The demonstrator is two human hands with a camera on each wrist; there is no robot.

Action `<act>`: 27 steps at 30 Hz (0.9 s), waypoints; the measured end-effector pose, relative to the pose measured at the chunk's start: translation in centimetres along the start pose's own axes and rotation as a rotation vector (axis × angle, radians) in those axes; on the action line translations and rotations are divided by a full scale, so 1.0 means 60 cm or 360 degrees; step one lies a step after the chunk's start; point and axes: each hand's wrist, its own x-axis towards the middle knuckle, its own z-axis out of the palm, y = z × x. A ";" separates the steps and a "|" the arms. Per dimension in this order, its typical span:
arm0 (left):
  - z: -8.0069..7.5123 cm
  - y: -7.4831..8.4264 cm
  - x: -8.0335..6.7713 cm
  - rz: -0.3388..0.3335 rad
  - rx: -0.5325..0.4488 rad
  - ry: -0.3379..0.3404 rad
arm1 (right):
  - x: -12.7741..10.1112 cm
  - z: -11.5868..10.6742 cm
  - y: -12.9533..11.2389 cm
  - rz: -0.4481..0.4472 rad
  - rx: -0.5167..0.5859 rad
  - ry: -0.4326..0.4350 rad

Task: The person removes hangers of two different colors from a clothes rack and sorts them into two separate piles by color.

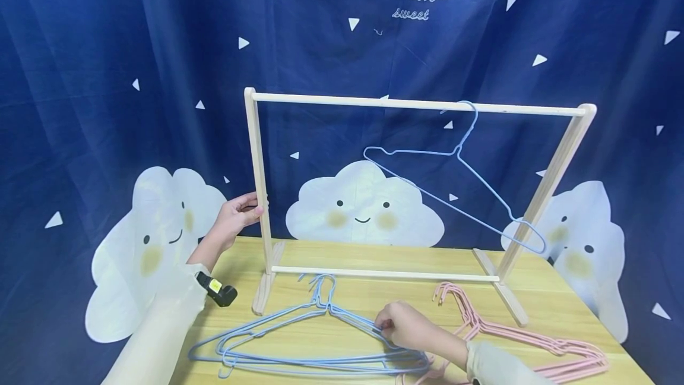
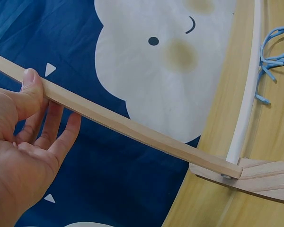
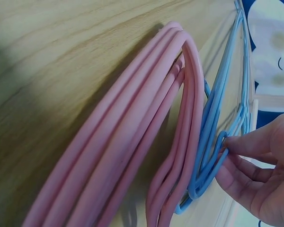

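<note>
A staged indoor setup rather than a lived-in room. A dark blue curtain (image 1: 133, 76) printed with smiling clouds and the word "smile" fills the whole background. In front, a wooden table (image 1: 550, 308) carries only a small wooden rack (image 1: 417, 103) and wire hangers (image 1: 299, 349).

Bright even light, curved edges

Running off the bottom edge of the head view: both sleeves and part of the pink hangers (image 1: 540, 346). Hiding under the right hand (image 1: 406, 327), a stretch of the blue hangers (image 1: 299, 343). Blurring at close range in the right wrist view, the pink wires. Cropping the left hand (image 2: 19, 156) at the frame edge.
</note>
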 end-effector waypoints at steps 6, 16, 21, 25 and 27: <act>0.000 0.000 0.001 -0.0014 0.0008 0.0006 | -0.001 0.000 0.001 0.0018 0.0005 -0.0006; -0.003 0.000 -0.001 -0.0006 0.0010 -0.0008 | -0.003 -0.006 -0.005 0.0033 -0.0036 -0.0020; -0.003 -0.002 0.001 -0.0001 -0.0008 -0.0004 | 0.002 -0.018 -0.006 0.0028 -0.0104 -0.0002; -0.002 -0.004 0.002 0.0005 -0.0011 -0.0009 | 0.009 -0.043 -0.014 0.0014 -0.0108 0.0065; -0.002 -0.004 0.002 0.0005 -0.0009 -0.0008 | 0.012 -0.061 -0.022 0.0028 -0.0101 0.0120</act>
